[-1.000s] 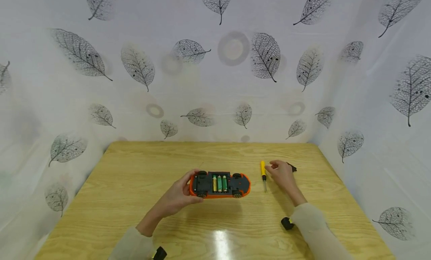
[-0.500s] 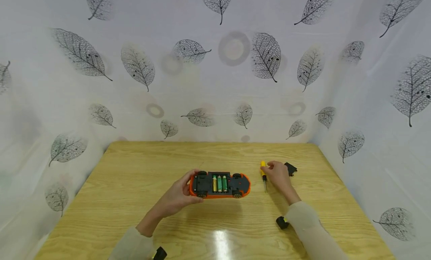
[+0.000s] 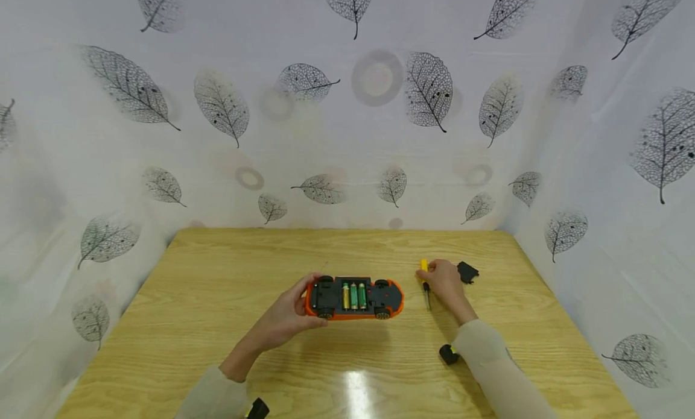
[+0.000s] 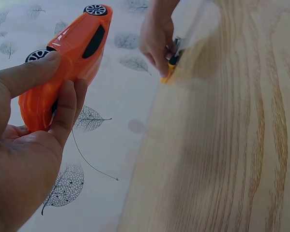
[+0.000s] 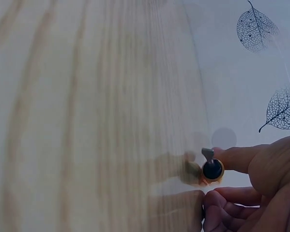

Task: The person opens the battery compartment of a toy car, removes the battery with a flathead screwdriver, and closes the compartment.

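Observation:
An orange toy car [image 3: 387,296] is held above the table by my left hand [image 3: 283,318], fingers and thumb gripping its left end. Its black underside faces up in the head view, and three batteries [image 3: 354,296] lie side by side in the uncovered compartment. In the left wrist view the car's orange side [image 4: 69,41] shows under my thumb. My right hand [image 3: 446,284] pinches the yellow handle of a screwdriver [image 3: 424,264], whose shaft points towards me. The flat metal tip of the screwdriver [image 5: 208,153] faces the right wrist camera.
A small flat black plastic piece [image 3: 467,272] lies just right of my right hand. Beneath everything is a wood-grain table [image 3: 217,286]. White leaf-patterned sheets [image 3: 326,141] hang along its back and both sides.
My right hand has moved left from beside the black piece onto the screwdriver handle and taken hold of it. More of the black piece now shows. The left hand and car are still.

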Available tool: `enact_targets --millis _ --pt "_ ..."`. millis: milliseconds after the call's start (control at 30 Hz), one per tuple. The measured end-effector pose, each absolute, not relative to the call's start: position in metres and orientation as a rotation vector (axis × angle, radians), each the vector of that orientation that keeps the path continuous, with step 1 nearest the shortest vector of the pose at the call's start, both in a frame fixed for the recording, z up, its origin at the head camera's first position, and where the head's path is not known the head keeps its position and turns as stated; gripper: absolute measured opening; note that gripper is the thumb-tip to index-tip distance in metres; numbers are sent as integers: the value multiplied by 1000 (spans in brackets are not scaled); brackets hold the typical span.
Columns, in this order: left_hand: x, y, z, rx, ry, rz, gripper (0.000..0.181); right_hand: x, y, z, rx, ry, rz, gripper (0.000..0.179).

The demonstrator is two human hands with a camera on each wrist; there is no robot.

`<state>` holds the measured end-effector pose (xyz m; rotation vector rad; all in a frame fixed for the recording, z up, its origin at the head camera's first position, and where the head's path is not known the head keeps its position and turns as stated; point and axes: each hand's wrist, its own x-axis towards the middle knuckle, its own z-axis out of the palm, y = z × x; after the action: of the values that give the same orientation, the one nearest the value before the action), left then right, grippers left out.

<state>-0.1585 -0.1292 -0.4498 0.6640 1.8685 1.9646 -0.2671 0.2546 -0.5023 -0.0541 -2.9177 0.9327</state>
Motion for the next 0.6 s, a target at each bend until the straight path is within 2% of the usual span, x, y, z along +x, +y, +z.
enact_targets --millis 133,267,367,600 --pt "-159 -129 -450 665 1865 1966 85 -268 253 -502 -43 -2930 951 40" --pt "-159 -129 -450 663 1866 1966 85 -267 252 -500 -43 -2941 938 24" --pt "-159 -129 -450 660 1868 1966 85 -265 251 -498 -40 -2948 952 19" --pt "-159 -129 -451 647 1868 1965 86 -258 254 -497 -60 -2895 1023 35"
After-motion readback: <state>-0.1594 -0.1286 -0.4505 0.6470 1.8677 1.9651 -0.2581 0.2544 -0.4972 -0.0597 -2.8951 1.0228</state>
